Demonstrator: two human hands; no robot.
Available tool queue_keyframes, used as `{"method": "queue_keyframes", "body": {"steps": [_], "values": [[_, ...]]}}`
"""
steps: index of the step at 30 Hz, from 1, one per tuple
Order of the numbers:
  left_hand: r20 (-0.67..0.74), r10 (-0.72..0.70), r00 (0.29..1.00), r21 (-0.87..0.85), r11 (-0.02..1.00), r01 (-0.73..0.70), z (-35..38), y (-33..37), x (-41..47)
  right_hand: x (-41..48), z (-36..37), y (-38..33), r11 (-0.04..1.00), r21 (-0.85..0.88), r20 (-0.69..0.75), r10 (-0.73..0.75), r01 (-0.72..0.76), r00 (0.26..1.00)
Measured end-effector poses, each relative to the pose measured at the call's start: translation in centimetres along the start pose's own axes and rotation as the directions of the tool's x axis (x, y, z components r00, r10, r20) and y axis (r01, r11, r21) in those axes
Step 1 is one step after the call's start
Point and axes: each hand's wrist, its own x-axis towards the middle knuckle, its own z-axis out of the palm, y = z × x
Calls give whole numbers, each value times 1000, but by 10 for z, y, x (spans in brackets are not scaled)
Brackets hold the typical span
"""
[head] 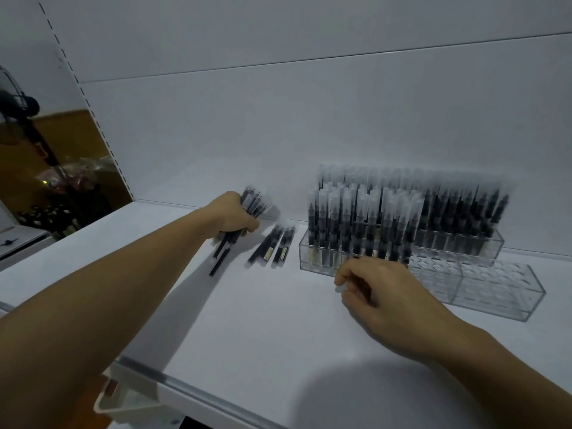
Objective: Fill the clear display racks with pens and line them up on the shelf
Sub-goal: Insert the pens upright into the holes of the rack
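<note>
- The pens are in three places. My left hand (236, 216) is clenched round a bundle of pens (252, 201) near the shelf's back edge. A few loose pens (272, 247) lie flat just beside it. The rest stand in the racks to the right.
- My right hand (382, 294) sits at the front rack (312, 258) with its fingers curled. I cannot tell whether it pinches anything.
- Progress, as I judge it: the back rack (492, 246) looks full. The front rack is packed at its left end, with bare holes further right. An empty rack (501, 289) sits at its right end.
- Still to do: fill those holes from the bundle and the loose pens, then square the racks into a row.
- The shelf (247, 320) is plain white with a clear strip (201, 394) along its front edge, and a white back panel (278, 119) rises behind.
- Past the left edge are a slotted upright (93, 114), a dark fan (12, 100) and dim clutter. A cream bin (123, 400) sits below the front edge.
</note>
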Motion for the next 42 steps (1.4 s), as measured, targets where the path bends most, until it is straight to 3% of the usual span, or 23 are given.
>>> {"method": "queue_keyframes", "body": {"steps": [7,10,13,18,22,26,30,36,39,42], "values": [[-161,116,980,-341,925,-166,-13,5,-12,0,0,2,1000,4,-19,0,0,1000],[-329,218,919,-513,776,-367,-18,20,-30,1,1,2,1000,15,-34,1,0,999],[-417,301,858,-612,605,-510,-11,43,-57,2,-3,-4,987,163,-144,16,8,989],[-407,424,809,-723,393,-569,31,95,-101,3,-24,-23,871,477,-389,89,117,917],[-410,456,790,-772,287,-567,65,125,-121,3,-38,-26,818,559,-415,136,134,900],[-427,402,810,-776,296,-556,71,133,-126,5,-55,-11,754,655,-303,201,51,931],[-438,363,822,-765,330,-553,69,127,-123,3,-68,-1,746,666,-146,125,4,981],[-375,403,835,-797,320,-513,72,119,-114,-7,-97,22,763,624,242,16,-168,970],[-384,455,804,-768,325,-551,76,115,-115,-14,-112,33,694,702,202,24,-162,979],[-363,520,773,-726,363,-584,86,110,-118,-13,-118,40,589,794,89,127,-147,988]]}}
